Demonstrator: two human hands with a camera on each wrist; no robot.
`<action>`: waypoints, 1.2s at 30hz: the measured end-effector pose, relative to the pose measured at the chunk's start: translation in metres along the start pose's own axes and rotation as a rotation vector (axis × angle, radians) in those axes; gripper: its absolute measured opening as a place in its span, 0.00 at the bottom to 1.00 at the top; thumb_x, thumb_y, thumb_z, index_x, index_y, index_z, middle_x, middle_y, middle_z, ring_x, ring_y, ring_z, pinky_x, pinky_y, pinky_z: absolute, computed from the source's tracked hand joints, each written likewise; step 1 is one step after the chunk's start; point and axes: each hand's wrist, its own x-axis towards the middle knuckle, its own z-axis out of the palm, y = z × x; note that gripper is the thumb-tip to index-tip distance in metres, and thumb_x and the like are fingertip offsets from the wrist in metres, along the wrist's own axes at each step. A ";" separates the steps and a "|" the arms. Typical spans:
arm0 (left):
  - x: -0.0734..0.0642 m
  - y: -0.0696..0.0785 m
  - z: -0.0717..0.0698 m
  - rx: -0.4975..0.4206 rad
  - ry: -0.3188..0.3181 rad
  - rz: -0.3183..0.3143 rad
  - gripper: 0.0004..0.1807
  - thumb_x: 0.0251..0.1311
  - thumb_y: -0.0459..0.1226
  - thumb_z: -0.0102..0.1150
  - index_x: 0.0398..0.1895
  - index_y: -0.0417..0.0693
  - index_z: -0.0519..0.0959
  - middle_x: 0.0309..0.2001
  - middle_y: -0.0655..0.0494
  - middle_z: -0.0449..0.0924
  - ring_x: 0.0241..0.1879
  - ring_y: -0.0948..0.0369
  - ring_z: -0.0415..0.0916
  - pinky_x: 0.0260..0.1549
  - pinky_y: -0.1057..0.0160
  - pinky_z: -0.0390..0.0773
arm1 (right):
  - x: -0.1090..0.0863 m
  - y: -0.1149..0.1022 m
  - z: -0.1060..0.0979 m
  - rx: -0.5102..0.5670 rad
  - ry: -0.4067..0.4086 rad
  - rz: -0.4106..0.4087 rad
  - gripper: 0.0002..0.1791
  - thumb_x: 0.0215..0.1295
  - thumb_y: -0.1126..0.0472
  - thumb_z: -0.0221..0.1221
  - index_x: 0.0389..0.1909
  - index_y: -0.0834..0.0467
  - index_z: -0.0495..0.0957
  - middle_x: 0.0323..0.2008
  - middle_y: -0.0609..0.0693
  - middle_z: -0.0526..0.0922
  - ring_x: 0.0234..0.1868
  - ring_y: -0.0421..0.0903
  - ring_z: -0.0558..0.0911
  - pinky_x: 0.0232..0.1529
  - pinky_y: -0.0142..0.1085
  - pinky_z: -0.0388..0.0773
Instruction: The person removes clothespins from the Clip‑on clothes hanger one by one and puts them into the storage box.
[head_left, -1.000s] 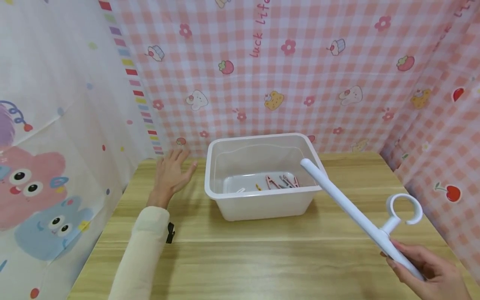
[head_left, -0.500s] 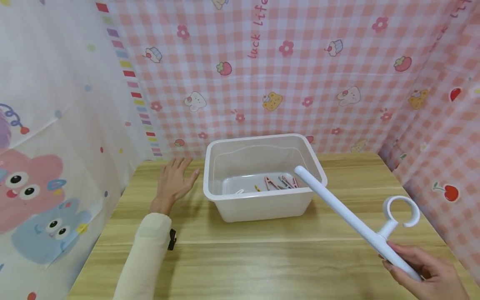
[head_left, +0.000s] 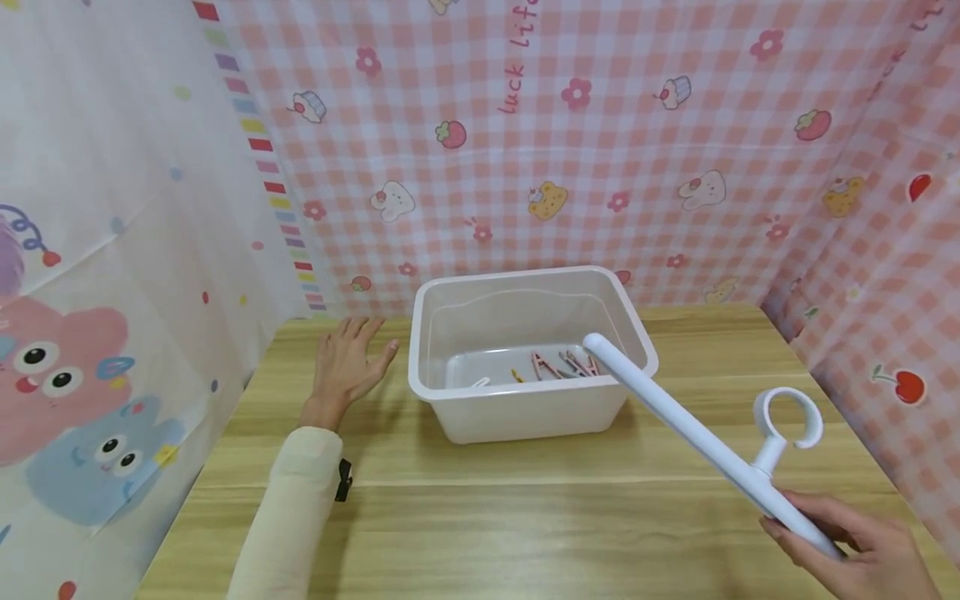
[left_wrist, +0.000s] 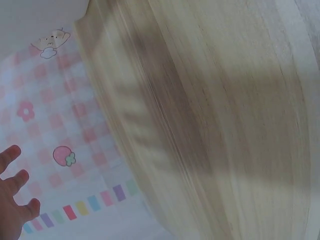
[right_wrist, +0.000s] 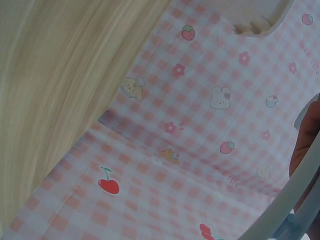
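Observation:
In the head view my right hand (head_left: 855, 550) grips the lower end of a white plastic tube (head_left: 678, 417). A short stem near my fingers bears a C-shaped ring (head_left: 762, 412). The tube slants up to the left; its rounded tip overlaps the right part of the white plastic basin (head_left: 525, 393). Inside the basin lie several small things, among them a pink clothespin (head_left: 540, 364). My left hand (head_left: 347, 371) is left of the basin, fingers spread and holding nothing. Its fingers (left_wrist: 19, 180) show at the left wrist view's edge; contact with the table is unclear.
The basin stands near the back of a wooden table (head_left: 480, 525). Pink checked cloth (head_left: 480, 167) hangs behind and at the right. White printed cloth (head_left: 157, 250) hangs at the left.
My left hand has drawn back slightly from the rear cloth. The tube's tip has dropped a little and shifted left, and its ring has moved left. The basin stays in place.

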 end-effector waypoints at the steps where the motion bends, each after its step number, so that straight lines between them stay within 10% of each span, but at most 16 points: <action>1: -0.001 0.000 0.000 0.002 0.004 0.001 0.36 0.72 0.60 0.43 0.73 0.49 0.69 0.72 0.40 0.69 0.74 0.39 0.62 0.69 0.31 0.62 | 0.002 -0.001 0.000 -0.016 -0.005 -0.031 0.28 0.30 0.88 0.72 0.37 0.64 0.87 0.32 0.19 0.84 0.24 0.21 0.80 0.24 0.18 0.74; 8: -0.002 -0.002 0.000 -0.004 0.000 0.000 0.35 0.72 0.59 0.44 0.74 0.49 0.68 0.73 0.39 0.68 0.74 0.37 0.60 0.70 0.30 0.60 | 0.021 0.007 0.005 0.127 -0.054 -0.325 0.18 0.61 0.53 0.71 0.39 0.67 0.87 0.35 0.37 0.87 0.32 0.25 0.79 0.28 0.18 0.73; 36: -0.006 -0.006 0.003 -0.004 -0.019 -0.015 0.37 0.71 0.62 0.43 0.75 0.52 0.67 0.73 0.40 0.68 0.75 0.37 0.59 0.73 0.30 0.55 | 0.067 -0.021 0.047 0.212 -0.229 -0.603 0.16 0.70 0.52 0.63 0.41 0.62 0.87 0.33 0.45 0.83 0.31 0.26 0.74 0.26 0.16 0.69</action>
